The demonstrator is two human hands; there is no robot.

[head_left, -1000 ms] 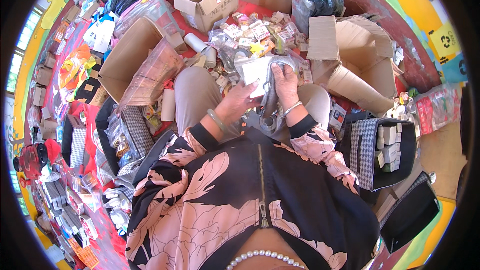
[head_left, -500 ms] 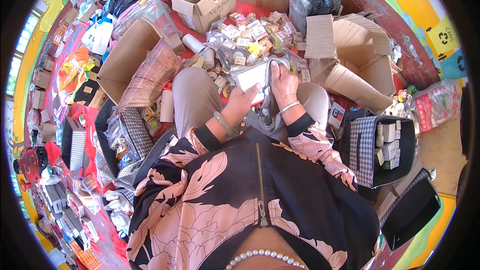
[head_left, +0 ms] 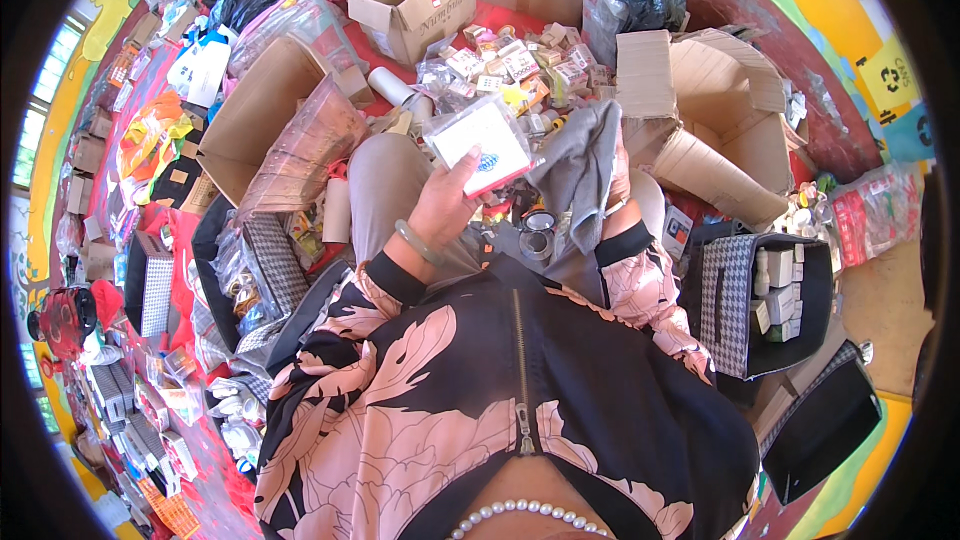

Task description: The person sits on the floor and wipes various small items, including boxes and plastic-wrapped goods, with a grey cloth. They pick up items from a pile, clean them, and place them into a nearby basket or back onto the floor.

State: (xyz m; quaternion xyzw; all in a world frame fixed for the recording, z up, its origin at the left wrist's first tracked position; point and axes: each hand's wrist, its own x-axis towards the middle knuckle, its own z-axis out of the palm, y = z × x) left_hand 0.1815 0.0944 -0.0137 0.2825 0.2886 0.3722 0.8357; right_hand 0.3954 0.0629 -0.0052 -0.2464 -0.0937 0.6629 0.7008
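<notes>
White box (head_left: pixel 488 148) in the left hand (head_left: pixel 447 200), grey cloth (head_left: pixel 572 168) at the right hand (head_left: pixel 621 178)

We are gripping the white box firmly by its near edge, the left thumb lying over the top and the fingers mostly hiding beneath, with no gap showing. The box is tilting, its blue-marked face looking up at us, probably so that we are seeing the print easily; clear plastic seems to be wrapping it.

On the right, the grey cloth is hanging in front of our other hand. We are seemingly holding it, but the folds are hiding the fingers, so we cannot tell how closed they are.

Between our knees (head_left: pixel 392 190), round dark-rimmed things (head_left: pixel 537 221) are resting below the cloth, where the legs are perhaps stopping them from rolling off.

Farther out, a heap of small boxes (head_left: pixel 500 65) is spreading beyond the knees, seemingly within easy reach. Open cartons are flanking it, one on the left (head_left: pixel 258 115) and one on the right (head_left: pixel 722 100). Nearer us on the right, a checked bin (head_left: pixel 724 300) is holding small white packs (head_left: pixel 782 302) close together, presumably for tidiness.
</notes>
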